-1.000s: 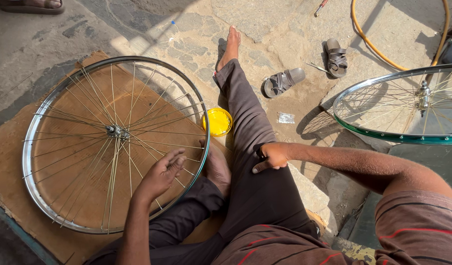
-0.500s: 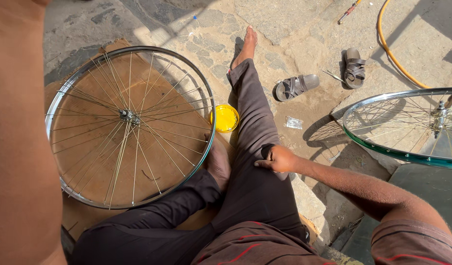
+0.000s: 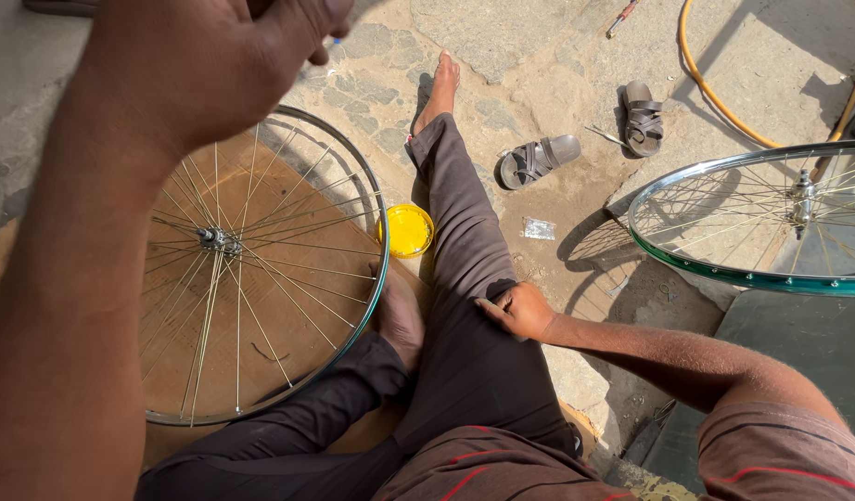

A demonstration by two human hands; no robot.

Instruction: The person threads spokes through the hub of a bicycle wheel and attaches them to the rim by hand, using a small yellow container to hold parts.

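Note:
My left hand is raised close to the camera at the top left, its back toward me and the fingers curled; the palm side is hidden. Its forearm covers the left part of a spoked bicycle wheel that lies flat on a brown board on the ground. My right hand rests on my thigh in dark trousers, fingers bent into a loose fist with nothing in it. I sit with my right leg stretched out and the bare foot on the stone floor.
A small yellow round lid or dish sits between the wheel and my leg. A second wheel with a green rim stands at the right. Two sandals and a yellow hose lie on the stone floor beyond.
My left hand has lifted off the wheel's spokes and risen up close to the camera. The right hand has stayed on my thigh. The view has shifted slightly.

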